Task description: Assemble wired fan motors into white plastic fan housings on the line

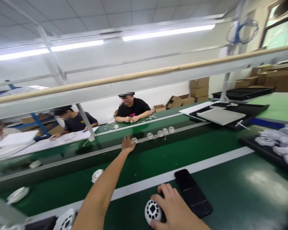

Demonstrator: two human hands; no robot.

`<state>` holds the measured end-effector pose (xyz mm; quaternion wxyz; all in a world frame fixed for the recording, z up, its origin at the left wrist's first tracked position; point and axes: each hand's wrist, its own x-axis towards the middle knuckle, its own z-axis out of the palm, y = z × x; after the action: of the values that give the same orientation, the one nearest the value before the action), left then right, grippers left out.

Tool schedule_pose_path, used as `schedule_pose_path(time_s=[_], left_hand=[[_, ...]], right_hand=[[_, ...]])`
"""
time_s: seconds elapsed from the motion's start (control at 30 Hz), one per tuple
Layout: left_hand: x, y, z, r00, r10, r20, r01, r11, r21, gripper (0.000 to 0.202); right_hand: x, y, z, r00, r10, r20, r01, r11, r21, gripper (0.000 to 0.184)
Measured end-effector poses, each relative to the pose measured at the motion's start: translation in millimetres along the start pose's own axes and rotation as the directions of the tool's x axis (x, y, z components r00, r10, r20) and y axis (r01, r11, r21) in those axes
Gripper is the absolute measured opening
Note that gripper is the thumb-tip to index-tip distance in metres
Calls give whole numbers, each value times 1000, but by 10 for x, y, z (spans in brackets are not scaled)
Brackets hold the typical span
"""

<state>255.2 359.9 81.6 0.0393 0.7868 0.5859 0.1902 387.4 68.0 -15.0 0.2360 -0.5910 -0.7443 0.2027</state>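
Note:
My left arm stretches far forward over the green conveyor belt (pixel 182 153). At the metal divider rail my left hand (pixel 127 144) touches a small white round part (pixel 134 140); its fingers curl over the rail. More white round parts (pixel 164 131) sit in a row along that rail to the right. Close to me, my right hand (pixel 174 207) rests with fingers wrapped on a white round slotted housing (pixel 152 210) lying on the near table.
A black phone (pixel 193 193) lies beside my right hand. White parts (pixel 96 175) are scattered on the belt at left. A black tray of white pieces (pixel 278 145) is at right, flat panels (pixel 222 115) beyond. Two people sit across the line.

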Motion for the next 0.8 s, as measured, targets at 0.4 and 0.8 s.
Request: schedule_pose_path(time_s=[0.4,0.8], left_hand=[[-184,83,292,992,82,96,-95,986,139,38],[-2720,-628,-393,776,496,390,-396,864,-311,61]], right_hand=[[-60,-45,-102,995,10,-96,-14,999,-42,60],[-61,-142,-44,981,-128,-148,126,992,-23,36]])
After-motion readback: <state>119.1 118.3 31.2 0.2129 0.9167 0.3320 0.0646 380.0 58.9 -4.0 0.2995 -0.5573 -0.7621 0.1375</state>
